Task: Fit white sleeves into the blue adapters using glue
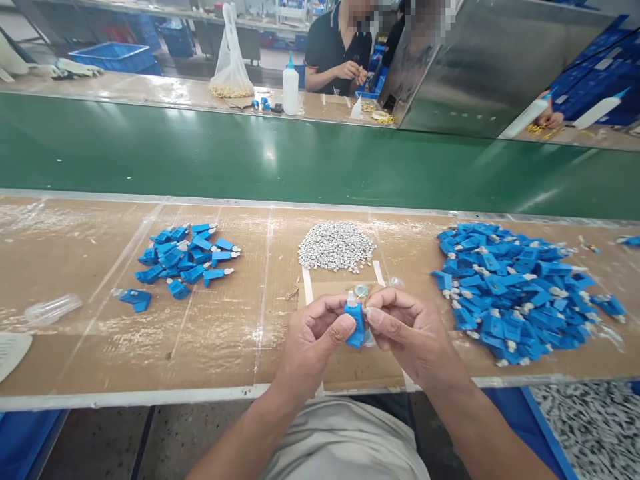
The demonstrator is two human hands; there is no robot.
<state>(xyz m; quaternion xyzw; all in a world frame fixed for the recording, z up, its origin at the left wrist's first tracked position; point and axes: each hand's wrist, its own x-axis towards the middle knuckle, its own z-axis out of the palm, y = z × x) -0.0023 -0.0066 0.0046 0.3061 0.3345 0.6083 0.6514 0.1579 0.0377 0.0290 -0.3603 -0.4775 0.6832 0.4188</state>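
Observation:
My left hand (320,333) is closed around a blue plastic part (355,325), held upright with its pale grey tip at the top. Beside it, my right hand (407,327) pinches a small grey-white piece (369,311) between thumb and forefinger, against the side of the blue part. The piece is mostly hidden by my fingers. Just beyond my hands lies a heap of small grey-white pieces (336,245). Partly covered by my hands is a small round clear item (361,291) on the cardboard.
Blue parts form a small pile (183,257) at left and a large pile (515,293) at right. A clear plastic tube (53,310) lies far left. Behind runs a green conveyor belt (225,157); across it stand a white bottle (291,90) and a co-worker (333,57).

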